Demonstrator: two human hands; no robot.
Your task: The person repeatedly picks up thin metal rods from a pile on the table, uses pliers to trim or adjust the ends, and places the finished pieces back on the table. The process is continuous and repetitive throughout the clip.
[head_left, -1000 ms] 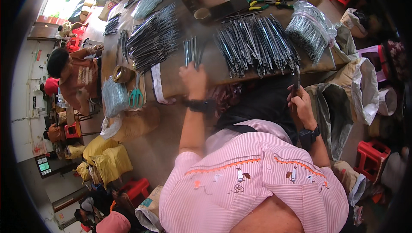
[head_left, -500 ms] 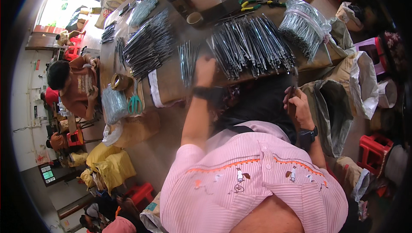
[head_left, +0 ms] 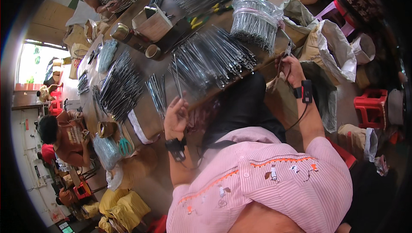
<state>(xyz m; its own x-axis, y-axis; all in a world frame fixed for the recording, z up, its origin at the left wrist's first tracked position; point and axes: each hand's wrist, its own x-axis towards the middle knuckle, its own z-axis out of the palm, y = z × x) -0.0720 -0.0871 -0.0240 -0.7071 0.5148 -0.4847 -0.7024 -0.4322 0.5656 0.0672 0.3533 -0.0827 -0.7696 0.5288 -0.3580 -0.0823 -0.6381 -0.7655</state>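
Note:
My left hand (head_left: 176, 113) is at the table's near edge, its fingers pinched on one thin metal strip (head_left: 177, 72) that points away over the table. Just left of that hand lies a small group of similar strips (head_left: 157, 90). A wide spread of dark, shiny strips (head_left: 214, 57) covers the table in front of me. Out to the right, my right hand (head_left: 292, 69) is closed around the brown handles of a pliers-like tool (head_left: 286, 52), its metal end near the table's right corner. A clear bag of strips (head_left: 255, 22) sits beside that corner.
A larger strip pile (head_left: 118, 83) lies left, near teal scissors (head_left: 125, 146). A box (head_left: 152, 22), a cup (head_left: 152, 52) and yellow-handled pliers (head_left: 196, 22) stand or lie farther back. Open sacks (head_left: 330, 46) and a red stool (head_left: 370, 108) are at the right. Two co-workers sit nearby.
My view has swung, so the table appears shifted left and tilted. My left hand has come back from the strips with one strip in its fingers. My right hand has risen toward the table's right corner.

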